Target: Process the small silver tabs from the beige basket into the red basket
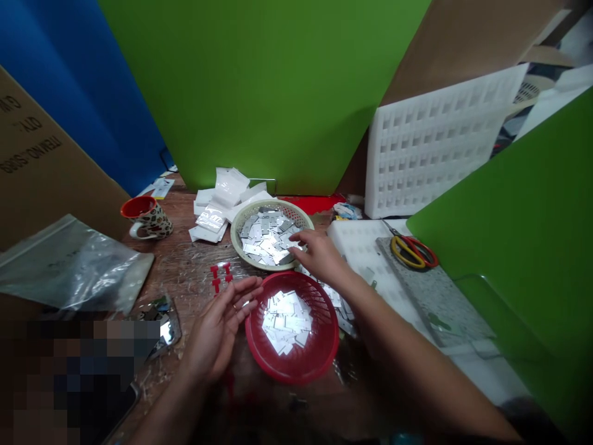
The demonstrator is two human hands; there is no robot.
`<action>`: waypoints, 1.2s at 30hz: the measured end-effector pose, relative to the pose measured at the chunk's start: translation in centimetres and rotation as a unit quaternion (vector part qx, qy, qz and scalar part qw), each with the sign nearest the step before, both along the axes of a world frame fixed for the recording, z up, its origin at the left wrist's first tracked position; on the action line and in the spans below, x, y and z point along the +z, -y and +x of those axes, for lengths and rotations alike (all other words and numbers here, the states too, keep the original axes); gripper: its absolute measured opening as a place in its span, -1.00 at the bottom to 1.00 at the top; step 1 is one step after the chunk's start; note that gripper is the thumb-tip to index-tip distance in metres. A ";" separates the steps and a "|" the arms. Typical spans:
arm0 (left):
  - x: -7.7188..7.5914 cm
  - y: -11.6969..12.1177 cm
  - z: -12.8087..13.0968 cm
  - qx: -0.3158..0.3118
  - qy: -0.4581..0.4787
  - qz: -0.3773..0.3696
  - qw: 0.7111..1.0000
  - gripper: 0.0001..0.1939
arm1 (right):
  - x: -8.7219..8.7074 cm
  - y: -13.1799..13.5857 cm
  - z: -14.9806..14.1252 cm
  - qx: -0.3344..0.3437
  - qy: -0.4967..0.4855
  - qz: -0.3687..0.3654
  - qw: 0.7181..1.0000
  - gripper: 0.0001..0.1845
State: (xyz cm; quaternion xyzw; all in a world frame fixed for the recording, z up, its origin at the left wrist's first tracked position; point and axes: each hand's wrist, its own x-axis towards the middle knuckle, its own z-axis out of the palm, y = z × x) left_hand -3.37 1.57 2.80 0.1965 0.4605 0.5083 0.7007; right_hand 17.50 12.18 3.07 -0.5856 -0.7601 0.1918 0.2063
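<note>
Centre: my right hand (317, 253), fingers parted, overhangs the pale basket (236, 241); lower centre, my left hand (221, 324), loosely spread, flanks the red basket (325, 327), likely set near for reach.

Cardboard carton (55, 179): cropped at left edge, printed code blurred. Clear plastic bag (83, 269): left end cut off. Metal plates (259, 232), cream basket (271, 267): contact with right hand (317, 253) indeterminable. Dark object (125, 398), lower left: mostly pixelated.
</note>
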 end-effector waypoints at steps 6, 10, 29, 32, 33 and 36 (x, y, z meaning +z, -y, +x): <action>0.4 0.2 0.0 -0.019 -0.023 -0.003 1.000 -0.68 | -1.0 -5.3 -3.2 -0.018 0.109 -0.093 0.990 -0.58; 0.0 -0.1 -0.3 -0.017 -0.029 -0.006 0.999 -0.70 | -1.7 -6.3 -4.4 -0.008 0.139 -0.115 0.984 -0.51; -0.9 -1.4 -1.6 -0.045 -0.062 0.022 0.997 -0.70 | -0.2 -9.7 -2.1 0.116 0.151 -0.243 0.951 -0.52; -1.0 -1.5 -1.7 -0.042 -0.065 0.022 0.997 -0.70 | 0.1 -9.6 -1.8 0.143 0.155 -0.263 0.941 -0.50; -1.0 -1.5 -1.7 -0.044 -0.063 0.023 0.997 -0.71 | 0.1 -9.5 -1.7 0.148 0.156 -0.265 0.940 -0.47; -1.0 -1.5 -1.6 -0.054 -0.055 0.024 0.997 -0.71 | 0.2 -9.1 -1.5 0.162 0.157 -0.266 0.937 -0.37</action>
